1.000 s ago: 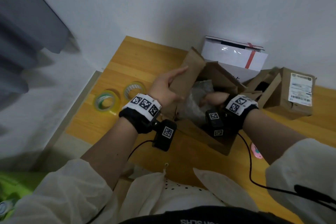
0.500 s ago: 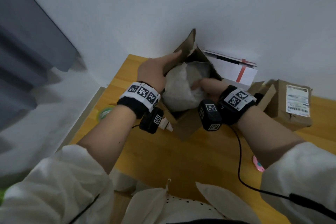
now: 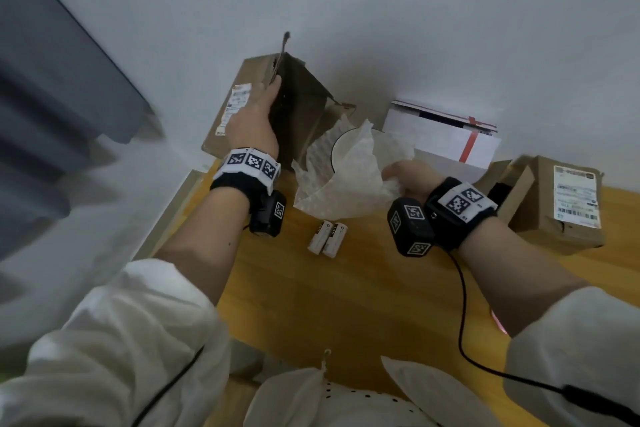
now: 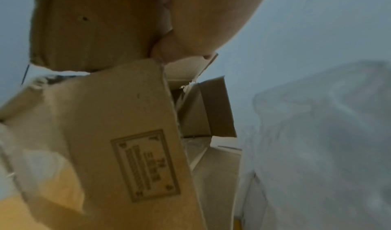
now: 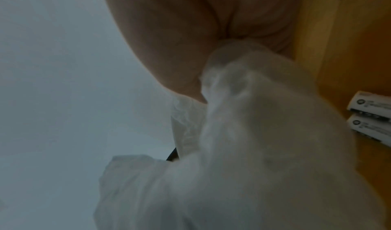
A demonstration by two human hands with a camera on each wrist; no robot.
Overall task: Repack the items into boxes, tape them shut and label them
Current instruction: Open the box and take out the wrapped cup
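My left hand [image 3: 254, 118] grips the wall of a brown cardboard box [image 3: 298, 104], lifted off the wooden table and tipped with its flaps open; the same box [image 4: 118, 133] fills the left wrist view. My right hand [image 3: 403, 177] pinches a bundle of white bubble wrap [image 3: 349, 177] just right of the box, and a round white rim shows inside it. The bubble wrap [image 5: 243, 150] also fills the right wrist view. Two small white packets [image 3: 327, 237] lie side by side on the table below the wrap; the packets [image 5: 370, 118] show at the right edge of the right wrist view.
A white box with a red stripe [image 3: 446, 139] stands against the wall behind the wrap. A second brown box with a shipping label [image 3: 557, 204] sits open at the right. A pink object [image 3: 498, 322] peeks out beside my right forearm. The table's left edge [image 3: 180, 198] borders a grey floor.
The left hand has raised and tipped the box up and left. The right hand has drawn the bubble-wrapped bundle out of it, and the two white packets now lie on the table.
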